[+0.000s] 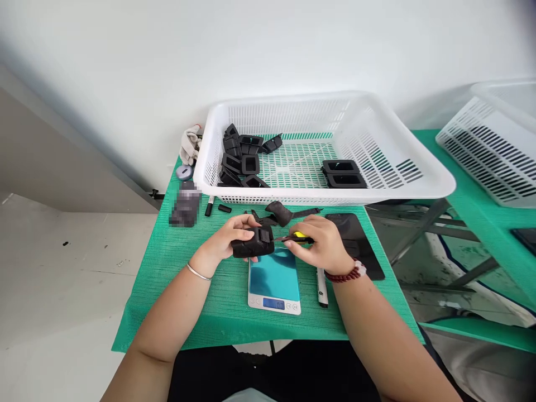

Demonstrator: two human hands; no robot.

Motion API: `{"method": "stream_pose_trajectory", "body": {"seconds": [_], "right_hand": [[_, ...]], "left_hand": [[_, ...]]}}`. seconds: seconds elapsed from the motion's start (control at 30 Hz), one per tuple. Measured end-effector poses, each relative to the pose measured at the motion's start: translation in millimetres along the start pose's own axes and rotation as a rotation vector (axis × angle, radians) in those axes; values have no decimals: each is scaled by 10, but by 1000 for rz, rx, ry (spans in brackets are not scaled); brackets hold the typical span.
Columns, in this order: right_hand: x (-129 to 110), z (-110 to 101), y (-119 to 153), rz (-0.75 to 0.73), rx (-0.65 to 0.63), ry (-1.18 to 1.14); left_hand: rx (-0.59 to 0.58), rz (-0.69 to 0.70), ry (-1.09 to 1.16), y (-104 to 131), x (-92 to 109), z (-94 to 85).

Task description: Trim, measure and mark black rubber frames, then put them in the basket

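My left hand (pixel 238 233) is closed round a black plastic part (pixel 253 244), above the top edge of a digital scale (pixel 274 279). My right hand (pixel 316 241) grips a black and yellow knife (pixel 300 237). The knife's thin blade reaches left to the right side of the black part, at or very near its surface. Just beyond both hands, black scraps (pixel 280 213) lie on the green mesh table cover (pixel 218 301).
A white basket (pixel 335 194) behind holds several black parts (pixel 250 164). A black tablet (pixel 360 245) and a marker (pixel 322 287) lie at right. At left are an uncapped marker (pixel 210 205), its cap (pixel 225 208), a round tin (pixel 184 172) and gloves (pixel 190 145). Another basket (pixel 494 151) stands far right.
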State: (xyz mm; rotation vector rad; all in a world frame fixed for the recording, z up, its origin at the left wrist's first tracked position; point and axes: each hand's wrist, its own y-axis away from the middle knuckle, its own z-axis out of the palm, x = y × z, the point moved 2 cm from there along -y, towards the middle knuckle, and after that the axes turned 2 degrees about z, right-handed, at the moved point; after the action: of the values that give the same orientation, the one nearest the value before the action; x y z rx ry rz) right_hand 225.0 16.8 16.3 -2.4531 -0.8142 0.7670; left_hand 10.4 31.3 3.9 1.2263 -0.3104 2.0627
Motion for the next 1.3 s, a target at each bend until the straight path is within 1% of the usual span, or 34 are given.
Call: {"method": "stream_pose_trajectory", "body": {"seconds": [0.07, 0.17, 0.23, 0.27, 0.33, 0.4, 0.47, 0.5, 0.53, 0.63, 0.77, 0.9, 0.97, 1.07, 1.17, 1.23, 1.3], "right_hand": [[4, 14, -2, 6, 7, 48], [50, 30, 4, 80, 72, 179], [78, 32, 16, 132, 128, 223], [85, 31, 22, 150, 155, 228], [86, 24, 33, 167, 201, 223], [74, 19, 36, 163, 222, 221], [60, 20, 34, 138, 212, 215], [54, 25, 31, 117, 194, 209], [50, 31, 28, 92, 173, 203], [52, 42, 21, 52, 127, 222], [58, 19, 16, 62, 155, 278], [32, 14, 4, -14, 133, 229], [32, 19, -1, 9, 126, 251], [41, 17, -2, 62, 154, 288], [42, 28, 0, 26, 130, 242], [48, 36, 2, 12, 116, 234], [57, 35, 3, 37, 142, 268]], "left_hand": [[-4, -13, 0, 3, 0, -2], [-53, -53, -10, 10, -7, 19], [-59, -41, -20, 2, -17, 38], [-40, -17, -35, -7, -23, 46], [38, 67, -111, -31, -31, 62], [176, 199, -271, -45, -21, 79], [319, 334, -467, -38, 8, 108], [365, 384, -552, -28, 24, 129], [388, 420, -618, -17, 40, 151], [381, 461, -717, 12, 69, 205], [382, 491, -795, 21, 60, 203], [390, 605, -939, 9, 29, 160], [403, 651, -1012, 5, 16, 141], [397, 665, -1059, 0, 6, 130], [378, 664, -1064, -1, 4, 134], [385, 655, -1067, 0, 6, 132], [391, 650, -1062, 0, 9, 129]]}}
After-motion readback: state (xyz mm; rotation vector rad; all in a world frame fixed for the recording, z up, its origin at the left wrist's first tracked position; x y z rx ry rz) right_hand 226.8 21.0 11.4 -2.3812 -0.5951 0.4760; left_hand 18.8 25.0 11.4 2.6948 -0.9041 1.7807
